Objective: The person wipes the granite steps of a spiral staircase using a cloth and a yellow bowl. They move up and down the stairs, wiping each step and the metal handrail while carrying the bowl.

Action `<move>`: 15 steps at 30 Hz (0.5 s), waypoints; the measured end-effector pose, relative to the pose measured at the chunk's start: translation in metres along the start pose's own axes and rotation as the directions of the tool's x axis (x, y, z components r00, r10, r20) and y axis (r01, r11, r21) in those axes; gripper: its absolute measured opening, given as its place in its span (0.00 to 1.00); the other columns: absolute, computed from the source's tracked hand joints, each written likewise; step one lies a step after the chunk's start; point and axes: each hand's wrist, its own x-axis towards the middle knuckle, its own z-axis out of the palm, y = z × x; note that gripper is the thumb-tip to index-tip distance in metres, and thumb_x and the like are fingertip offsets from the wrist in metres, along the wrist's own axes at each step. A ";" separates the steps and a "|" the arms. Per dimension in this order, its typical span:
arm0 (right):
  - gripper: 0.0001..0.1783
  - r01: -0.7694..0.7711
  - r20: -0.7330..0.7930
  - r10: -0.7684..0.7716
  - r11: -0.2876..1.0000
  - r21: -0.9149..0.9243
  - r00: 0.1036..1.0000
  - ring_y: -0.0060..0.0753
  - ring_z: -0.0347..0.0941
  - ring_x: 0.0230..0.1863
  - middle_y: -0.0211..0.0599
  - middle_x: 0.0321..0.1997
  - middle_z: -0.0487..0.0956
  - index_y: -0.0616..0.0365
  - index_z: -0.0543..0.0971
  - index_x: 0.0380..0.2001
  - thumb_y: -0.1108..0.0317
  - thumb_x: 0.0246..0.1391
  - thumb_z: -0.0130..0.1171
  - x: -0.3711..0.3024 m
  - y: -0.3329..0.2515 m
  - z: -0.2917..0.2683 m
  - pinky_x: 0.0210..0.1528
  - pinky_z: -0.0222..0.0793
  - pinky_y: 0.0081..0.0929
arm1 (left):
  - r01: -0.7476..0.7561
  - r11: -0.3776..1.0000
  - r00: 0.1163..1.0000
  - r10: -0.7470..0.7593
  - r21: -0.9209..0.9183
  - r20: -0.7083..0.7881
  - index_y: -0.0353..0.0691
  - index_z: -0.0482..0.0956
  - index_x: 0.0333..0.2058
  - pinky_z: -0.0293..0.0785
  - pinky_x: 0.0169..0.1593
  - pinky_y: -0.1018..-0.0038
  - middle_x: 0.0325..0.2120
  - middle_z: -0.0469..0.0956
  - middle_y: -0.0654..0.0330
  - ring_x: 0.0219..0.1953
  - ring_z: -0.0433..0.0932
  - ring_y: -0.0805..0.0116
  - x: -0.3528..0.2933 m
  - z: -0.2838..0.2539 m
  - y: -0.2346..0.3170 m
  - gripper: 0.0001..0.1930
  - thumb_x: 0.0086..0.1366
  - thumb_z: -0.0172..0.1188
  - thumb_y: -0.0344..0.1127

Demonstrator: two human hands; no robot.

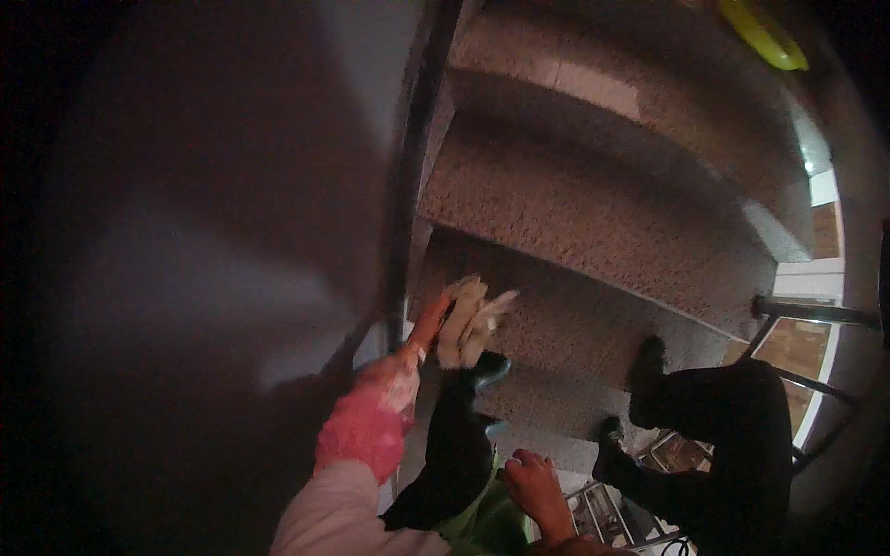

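My left hand [429, 329] is closed around a crumpled beige cloth [464, 324], held low over a dark stair step beside the left wall. A pink cuff [364, 426] covers the forearm above it, below a pale sleeve. At the lower middle is my right hand [538, 486], its fingers curled in front of a green garment [487, 514]. Whatever those fingers hold, if anything, is hidden. Just below the cloth, my dark-trousered leg [454, 454] and shoe [491, 368] show on the stairs.
Speckled stone steps [575, 204] curve upward ahead. A smooth grey wall [213, 278] runs along the left. Another person's dark-clad legs [732, 417] are close on the right, near a black metal railing [816, 312]. A yellow-green object [769, 37] shows at the top right.
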 end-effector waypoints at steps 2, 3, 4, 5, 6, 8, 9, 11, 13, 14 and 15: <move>0.09 -0.018 0.003 0.018 1.000 0.000 1.000 0.54 0.69 0.44 0.46 0.41 0.74 0.60 0.72 0.25 0.66 0.47 0.58 0.020 -0.009 -0.015 0.46 0.63 0.48 | 0.141 0.925 0.985 -0.095 -0.353 0.143 0.42 0.58 0.61 0.66 0.56 0.65 0.55 0.66 0.54 0.54 0.69 0.63 -0.037 0.010 0.014 0.30 0.68 0.41 0.54; 0.10 -0.035 0.011 0.035 0.999 0.004 0.999 0.55 0.69 0.44 0.47 0.42 0.74 0.61 0.72 0.26 0.65 0.48 0.59 0.034 -0.011 -0.022 0.47 0.64 0.48 | 0.238 0.839 0.966 -0.153 -0.490 0.209 0.41 0.57 0.61 0.65 0.58 0.65 0.55 0.66 0.54 0.55 0.68 0.63 -0.060 0.020 0.041 0.31 0.67 0.40 0.55; 0.15 0.005 -0.068 -0.004 1.000 0.023 0.998 0.56 0.68 0.48 0.50 0.47 0.72 0.61 0.73 0.32 0.62 0.48 0.61 0.049 -0.016 -0.031 0.48 0.65 0.46 | 0.320 0.728 0.945 -0.197 -0.606 0.262 0.40 0.56 0.62 0.64 0.60 0.65 0.56 0.66 0.53 0.56 0.67 0.62 -0.082 0.026 0.069 0.32 0.67 0.39 0.57; 0.20 0.060 -0.148 -0.053 0.997 0.040 0.988 0.56 0.67 0.51 0.52 0.52 0.70 0.62 0.73 0.39 0.59 0.47 0.63 0.066 -0.023 -0.041 0.49 0.66 0.44 | 0.272 0.722 0.957 -0.137 -0.636 0.254 0.41 0.55 0.62 0.63 0.60 0.63 0.56 0.65 0.53 0.57 0.66 0.61 -0.098 0.027 0.086 0.33 0.67 0.38 0.58; 0.27 0.161 -0.281 -0.133 0.984 0.080 0.951 0.52 0.66 0.55 0.52 0.57 0.65 0.62 0.70 0.46 0.57 0.47 0.64 0.085 -0.023 -0.052 0.51 0.66 0.42 | 0.242 0.703 0.961 -0.079 -0.669 0.265 0.41 0.54 0.62 0.63 0.60 0.61 0.57 0.64 0.53 0.58 0.65 0.60 -0.103 0.035 0.096 0.34 0.67 0.37 0.59; 0.39 0.311 -0.344 -0.151 0.823 0.476 0.927 0.44 0.62 0.59 0.48 0.63 0.58 0.61 0.63 0.57 0.57 0.45 0.67 0.128 -0.035 -0.084 0.53 0.66 0.38 | 0.180 0.649 0.952 0.076 -0.739 0.298 0.43 0.53 0.63 0.63 0.60 0.60 0.59 0.60 0.55 0.59 0.63 0.58 -0.108 0.056 0.133 0.34 0.67 0.36 0.60; 0.44 0.293 -0.265 -0.134 0.567 0.770 0.955 0.40 0.61 0.61 0.45 0.65 0.55 0.61 0.59 0.61 0.58 0.44 0.68 0.147 -0.047 -0.100 0.54 0.65 0.36 | 0.177 0.698 0.955 0.049 -0.694 0.293 0.43 0.53 0.63 0.63 0.60 0.61 0.60 0.60 0.56 0.60 0.63 0.59 -0.106 0.061 0.143 0.34 0.67 0.37 0.60; 0.40 0.478 -0.488 -0.175 0.630 0.612 0.855 0.37 0.64 0.57 0.43 0.61 0.61 0.61 0.62 0.57 0.61 0.43 0.69 0.199 -0.043 -0.107 0.52 0.66 0.35 | 0.214 0.773 0.948 -0.017 -0.597 0.319 0.42 0.53 0.63 0.61 0.61 0.62 0.60 0.58 0.58 0.60 0.62 0.60 -0.085 0.072 0.156 0.34 0.67 0.37 0.60; 0.36 0.445 -0.496 -0.088 0.595 0.669 0.864 0.36 0.67 0.54 0.41 0.57 0.66 0.61 0.65 0.54 0.63 0.43 0.69 0.241 -0.038 -0.119 0.52 0.67 0.34 | 0.080 0.873 0.966 0.050 -0.481 0.252 0.40 0.53 0.63 0.56 0.62 0.67 0.59 0.60 0.60 0.61 0.60 0.66 -0.065 0.082 0.184 0.35 0.67 0.38 0.60; 0.33 0.330 -0.391 0.013 0.509 0.795 0.920 0.36 0.69 0.52 0.40 0.54 0.69 0.61 0.66 0.52 0.64 0.43 0.68 0.251 -0.035 -0.137 0.52 0.67 0.33 | 0.042 0.915 0.956 0.080 -0.402 0.283 0.39 0.54 0.62 0.55 0.63 0.68 0.59 0.61 0.60 0.61 0.60 0.67 -0.050 0.078 0.208 0.35 0.67 0.38 0.60; 0.31 0.205 -0.265 0.099 0.403 0.892 0.959 0.36 0.70 0.51 0.40 0.51 0.72 0.61 0.67 0.50 0.64 0.44 0.68 0.261 -0.034 -0.154 0.52 0.68 0.33 | -0.001 0.947 0.943 0.107 -0.320 0.314 0.39 0.55 0.62 0.53 0.63 0.68 0.59 0.61 0.60 0.61 0.59 0.68 -0.037 0.073 0.230 0.35 0.67 0.38 0.61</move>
